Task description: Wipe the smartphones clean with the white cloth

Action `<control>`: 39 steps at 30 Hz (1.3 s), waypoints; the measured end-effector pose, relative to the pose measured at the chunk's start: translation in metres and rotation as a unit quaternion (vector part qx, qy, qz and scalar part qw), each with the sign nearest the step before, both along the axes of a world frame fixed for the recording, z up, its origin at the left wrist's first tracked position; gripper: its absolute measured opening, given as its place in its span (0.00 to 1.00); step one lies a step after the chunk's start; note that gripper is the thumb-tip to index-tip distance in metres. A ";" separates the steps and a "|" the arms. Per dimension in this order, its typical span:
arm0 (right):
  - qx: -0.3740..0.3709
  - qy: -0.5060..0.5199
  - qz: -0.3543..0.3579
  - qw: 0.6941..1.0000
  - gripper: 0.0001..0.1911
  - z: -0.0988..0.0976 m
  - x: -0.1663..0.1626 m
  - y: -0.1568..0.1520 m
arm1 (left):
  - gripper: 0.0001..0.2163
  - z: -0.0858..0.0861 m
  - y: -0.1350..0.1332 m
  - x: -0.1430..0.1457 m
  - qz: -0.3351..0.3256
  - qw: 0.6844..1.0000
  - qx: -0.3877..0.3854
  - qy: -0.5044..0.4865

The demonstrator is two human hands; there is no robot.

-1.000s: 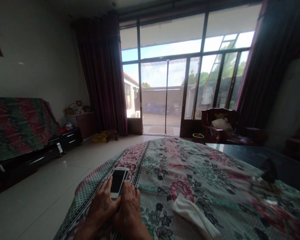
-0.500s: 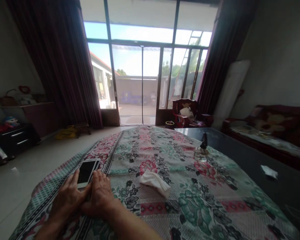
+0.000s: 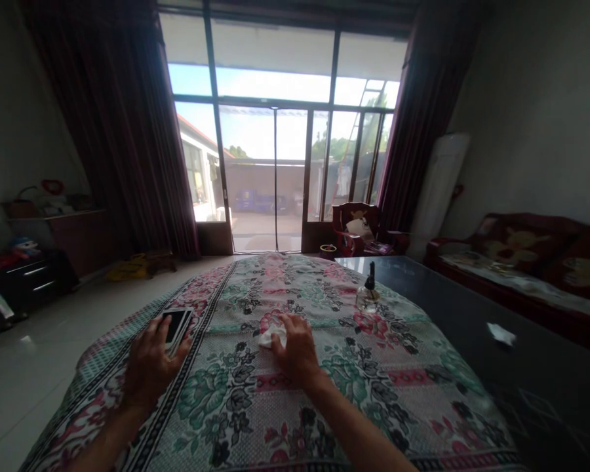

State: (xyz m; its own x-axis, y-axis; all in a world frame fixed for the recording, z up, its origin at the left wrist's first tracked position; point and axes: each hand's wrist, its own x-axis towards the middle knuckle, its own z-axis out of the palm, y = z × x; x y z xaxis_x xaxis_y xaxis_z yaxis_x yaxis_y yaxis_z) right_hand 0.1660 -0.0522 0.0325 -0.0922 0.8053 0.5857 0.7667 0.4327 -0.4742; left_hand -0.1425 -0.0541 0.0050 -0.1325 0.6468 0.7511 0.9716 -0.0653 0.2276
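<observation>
A white smartphone (image 3: 177,326) with a dark screen lies on the patterned tablecloth (image 3: 216,419) at the left, a second pale edge showing along its right side. My left hand (image 3: 152,357) grips the phone's lower end, fingers over its left side and thumb by the lower right corner. Near the middle of the table, a crumpled white cloth (image 3: 267,338) is partly covered by my right hand (image 3: 297,347). The thumb and fingers of that hand close on the cloth, which still touches the tablecloth.
A clear bottle with a black pump top (image 3: 368,295) stands to the right of my right hand. Farther right, a crumpled white tissue (image 3: 501,334) lies on a dark glossy table (image 3: 472,367). A wooden armchair (image 3: 347,229) and glass doors (image 3: 255,196) are beyond.
My right hand has left the phone, moved right and closed on the white cloth. My left hand stays at the phone, its fingers now farther over the screen. The view has shifted slightly.
</observation>
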 end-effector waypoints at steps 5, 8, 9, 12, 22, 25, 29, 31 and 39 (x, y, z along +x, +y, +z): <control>-0.083 -0.017 -0.075 0.994 0.14 -0.014 0.038 0.006 | 0.22 0.013 0.003 0.091 -0.140 0.955 -0.140 -0.221; -0.096 0.037 -0.014 0.995 0.09 -0.023 0.042 0.007 | 0.22 0.007 0.008 0.136 -0.165 0.899 -0.229 -0.335; -0.093 0.067 0.009 0.993 0.08 -0.025 0.042 0.009 | 0.23 0.004 0.011 0.147 -0.167 0.888 -0.240 -0.354; -0.086 0.152 0.057 0.983 0.08 -0.028 0.044 0.014 | 0.28 0.000 0.018 0.168 -0.189 0.853 -0.264 -0.408; -0.221 0.409 0.234 0.854 0.20 -0.050 0.036 0.023 | 0.13 -0.005 0.025 0.208 -0.418 0.553 -0.253 -0.675; -0.246 0.443 0.267 0.820 0.20 -0.044 0.035 0.020 | 0.15 -0.008 0.024 0.206 -0.416 0.536 -0.259 -0.687; -0.313 0.472 0.319 0.760 0.23 -0.031 0.039 0.017 | 0.16 -0.006 0.021 0.200 -0.404 0.515 -0.280 -0.702; -0.340 0.473 0.332 0.742 0.23 -0.028 0.043 0.017 | 0.17 -0.005 0.020 0.199 -0.408 0.498 -0.296 -0.705; -0.377 0.517 0.339 0.690 0.21 -0.039 0.050 0.024 | 0.17 -0.006 0.020 0.192 -0.433 0.452 -0.343 -0.700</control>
